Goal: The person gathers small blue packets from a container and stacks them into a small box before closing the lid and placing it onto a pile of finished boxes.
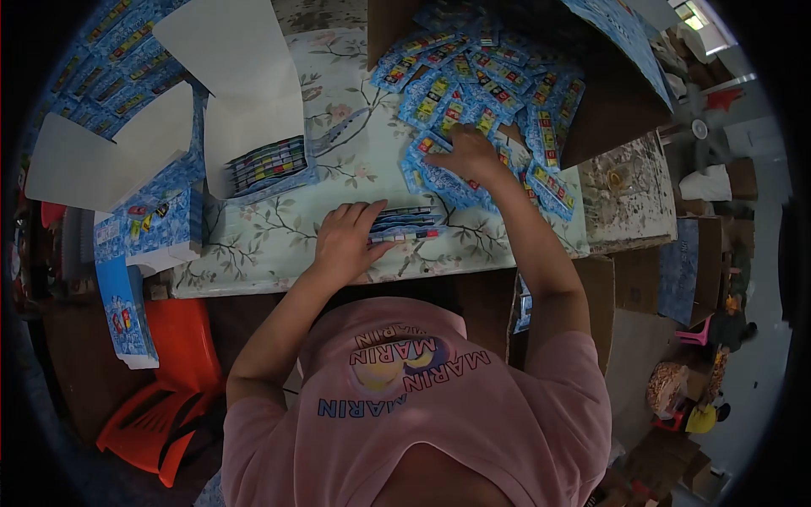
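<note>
My left hand (pixel 342 242) is closed around the left end of a small stack of blue sachets (pixel 405 222), which stand on edge on the flowered tablecloth. My right hand (pixel 473 156) lies over the near side of a heap of loose blue sachets (pixel 473 80), thumb and fingers apart and touching the top ones. Red, yellow and green marks show on these sachets. Left of the heap stands an open box (pixel 253 118) with its white flap raised and a row of sachets (pixel 266 165) packed inside.
A large cardboard box (pixel 621 106) lies open behind the heap. At the left are a blue printed carton (pixel 152 228) with raised flaps and more sachets (pixel 110 63). An orange plastic chair (pixel 173 372) stands below the table. Other people and cartons appear at the far right.
</note>
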Demonstrator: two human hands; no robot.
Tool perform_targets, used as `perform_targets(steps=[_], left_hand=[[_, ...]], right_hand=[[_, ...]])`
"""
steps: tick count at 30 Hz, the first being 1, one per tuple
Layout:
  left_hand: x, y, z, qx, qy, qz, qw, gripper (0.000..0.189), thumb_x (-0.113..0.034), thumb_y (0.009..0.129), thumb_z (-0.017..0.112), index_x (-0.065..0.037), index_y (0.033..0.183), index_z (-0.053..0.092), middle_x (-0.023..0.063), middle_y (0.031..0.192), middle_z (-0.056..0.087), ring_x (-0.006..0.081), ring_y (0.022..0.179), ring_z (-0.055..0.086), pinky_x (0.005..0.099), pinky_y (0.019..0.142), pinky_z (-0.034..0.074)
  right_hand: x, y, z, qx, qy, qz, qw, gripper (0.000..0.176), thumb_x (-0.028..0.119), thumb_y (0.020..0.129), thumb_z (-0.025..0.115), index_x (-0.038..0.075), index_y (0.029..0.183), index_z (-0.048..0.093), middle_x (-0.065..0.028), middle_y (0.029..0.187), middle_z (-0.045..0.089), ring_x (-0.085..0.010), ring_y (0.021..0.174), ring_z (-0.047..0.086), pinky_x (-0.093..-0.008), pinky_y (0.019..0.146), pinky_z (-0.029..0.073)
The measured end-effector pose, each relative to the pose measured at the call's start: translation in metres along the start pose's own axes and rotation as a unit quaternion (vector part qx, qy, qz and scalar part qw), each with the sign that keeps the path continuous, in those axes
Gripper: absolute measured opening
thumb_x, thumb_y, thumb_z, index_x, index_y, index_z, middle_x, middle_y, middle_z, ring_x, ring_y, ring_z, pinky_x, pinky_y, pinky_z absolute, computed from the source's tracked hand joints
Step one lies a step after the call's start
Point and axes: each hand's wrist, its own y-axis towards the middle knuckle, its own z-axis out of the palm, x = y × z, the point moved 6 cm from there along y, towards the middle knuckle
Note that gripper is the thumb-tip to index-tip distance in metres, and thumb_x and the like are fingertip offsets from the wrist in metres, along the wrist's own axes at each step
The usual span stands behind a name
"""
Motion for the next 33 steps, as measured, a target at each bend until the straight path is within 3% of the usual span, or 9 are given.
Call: perform_targets(steps=[3,7,9,13,18,25,27,31,33], left_hand=[[-0.003,0.0,-0.004,-0.004,0.011,0.009,1.0,0.06,-0.029,0.067,0.075,-0.009,0.119,0.053,0.0085,0.099,0.057,0.0268,0.092,0.054,0.0383,0.078,0.044],[-0.001,0.0,-0.002,0.005,0.006,-0.001,1.0,0.06,-0.029,0.067,0.075,-0.009,0.119,0.052,0.0087,0.099,0.057,0.027,0.092,0.054,0.0384,0.079,0.044],[-0.001,0.0,-0.001,0.008,0.005,0.008,1.0,0.06,-0.029,0.068,0.074,-0.008,0.119,0.052,0.009,0.098,0.056,0.0272,0.092,0.054,0.0383,0.078,0.044],[-0.002,0.0,-0.002,0.004,0.001,0.008,1.0,0.06,-0.03,0.067,0.075,-0.008,0.119,0.053,0.0086,0.096,0.056,0.0271,0.09,0.054,0.0383,0.077,0.044],[-0.004,0.001,-0.005,-0.015,0.007,0.011,1.0,0.059,-0.031,0.067,0.075,-0.009,0.118,0.054,0.0073,0.092,0.057,0.0265,0.087,0.055,0.0381,0.075,0.044],[-0.003,0.0,-0.003,0.009,0.005,-0.006,1.0,0.061,-0.032,0.067,0.075,-0.01,0.119,0.054,0.009,0.099,0.058,0.0277,0.091,0.055,0.0388,0.079,0.045],[-0.002,-0.001,-0.001,0.023,0.012,-0.015,1.0,0.061,-0.032,0.066,0.076,-0.01,0.119,0.054,0.0089,0.099,0.058,0.0277,0.091,0.055,0.0389,0.079,0.045],[-0.004,-0.002,-0.001,-0.008,0.004,0.005,1.0,0.06,-0.031,0.066,0.076,-0.01,0.118,0.054,0.0092,0.098,0.058,0.0277,0.091,0.055,0.0387,0.078,0.045],[-0.004,-0.002,-0.003,-0.016,0.002,0.009,1.0,0.061,-0.03,0.066,0.076,-0.01,0.119,0.054,0.0092,0.098,0.058,0.0278,0.092,0.055,0.0385,0.079,0.044]], right_hand=[[0.01,0.012,0.004,0.094,0.112,0.02,0.989,0.08,0.049,0.067,0.073,-0.003,0.122,0.048,-0.0232,0.118,0.054,-0.0312,0.106,0.056,-0.0394,0.086,0.046],[0.026,0.016,0.009,0.103,0.114,-0.02,0.988,0.08,0.047,0.065,0.075,-0.001,0.123,0.048,-0.0217,0.118,0.054,-0.0299,0.107,0.056,-0.0381,0.088,0.045],[0.025,0.02,0.017,0.06,0.088,-0.068,0.992,0.078,0.046,0.062,0.077,0.001,0.121,0.05,-0.019,0.114,0.056,-0.0298,0.105,0.056,-0.0365,0.088,0.044],[0.035,0.007,0.015,0.093,0.035,-0.092,0.991,0.076,0.044,0.061,0.078,0.002,0.118,0.051,-0.0169,0.108,0.057,-0.0307,0.103,0.055,-0.036,0.088,0.044],[0.045,-0.007,0.007,0.07,-0.04,-0.102,0.991,0.075,0.047,0.06,0.076,0.005,0.118,0.051,-0.015,0.115,0.053,-0.0311,0.113,0.047,-0.0446,0.091,0.038],[0.053,-0.017,0.012,0.068,0.032,-0.189,0.979,0.063,0.032,0.066,0.076,0.006,0.117,0.051,-0.0146,0.117,0.052,-0.0328,0.115,0.046,-0.0415,0.094,0.039],[0.049,-0.017,0.018,0.011,0.044,-0.239,0.97,0.062,0.031,0.067,0.075,0.005,0.117,0.051,-0.0155,0.117,0.053,-0.033,0.113,0.049,-0.0403,0.093,0.041],[0.039,0.007,0.002,-0.061,0.063,-0.202,0.975,0.063,0.03,0.066,0.077,0.005,0.118,0.05,-0.017,0.113,0.056,-0.0343,0.106,0.054,-0.0416,0.09,0.044],[0.025,0.018,-0.036,-0.146,0.043,-0.057,0.987,0.061,0.028,0.07,0.076,0.003,0.118,0.048,-0.0148,0.105,0.059,-0.0293,0.103,0.057,-0.0388,0.085,0.047]])
